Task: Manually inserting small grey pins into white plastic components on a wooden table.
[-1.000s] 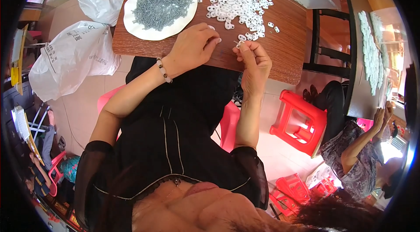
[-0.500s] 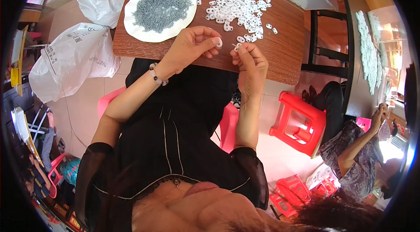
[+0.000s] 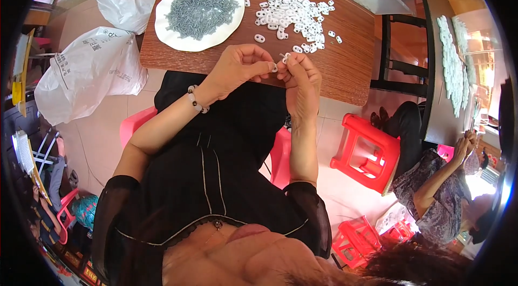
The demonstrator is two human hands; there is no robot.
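While fingers (image 3: 272,66) pinch white pc (image 3: 274,69) | plate (image 3: 167,38) L, pile (image 3: 291,14) ahead

Take the plate (image 3: 162,22) on the counter (image 3: 350,65) as your landmark. A heap of small screws (image 3: 200,8) lies on it. To its right, a scatter of small plastic pieces (image 3: 294,14) lies on the counter. Your left hand (image 3: 237,65) and right hand (image 3: 299,78) meet at the near edge, nearer you than the plate and to its right, pinching one small piece (image 3: 279,61) between them. Two bags (image 3: 89,73) lie left of the plate, off the counter. A stool (image 3: 367,151) stands on the floor far right of it.
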